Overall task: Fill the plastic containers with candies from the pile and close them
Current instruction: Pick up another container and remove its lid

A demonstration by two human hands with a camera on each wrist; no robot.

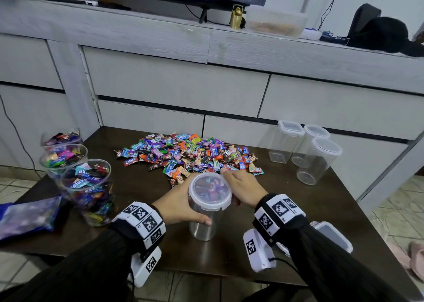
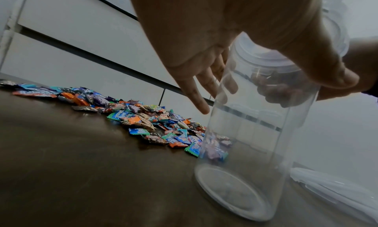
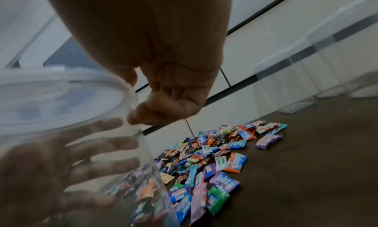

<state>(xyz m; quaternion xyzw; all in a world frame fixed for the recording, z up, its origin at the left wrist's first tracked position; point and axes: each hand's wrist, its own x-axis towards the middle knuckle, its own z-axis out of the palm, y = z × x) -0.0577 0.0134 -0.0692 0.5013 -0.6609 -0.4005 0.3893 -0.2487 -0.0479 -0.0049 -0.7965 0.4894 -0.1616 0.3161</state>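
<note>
A clear round container (image 1: 204, 223) with a white-rimmed lid (image 1: 210, 190) stands on the dark table (image 1: 286, 210), just in front of the candy pile (image 1: 188, 154). Seen from the left wrist, the container (image 2: 245, 149) holds no candies. My left hand (image 1: 183, 205) grips its body from the left, thumb across the front. My right hand (image 1: 243, 187) holds the lid's right rim, and in the right wrist view its fingers (image 3: 163, 104) curl at the edge of the lid (image 3: 61, 97).
Three open containers full of candies (image 1: 89, 187) stand at the table's left beside a blue bag (image 1: 29, 216). Three lidded containers with nothing in them (image 1: 319, 161) stand at the back right. A rectangular lidded container (image 1: 332, 235) lies under my right forearm. Grey drawers rise behind the table.
</note>
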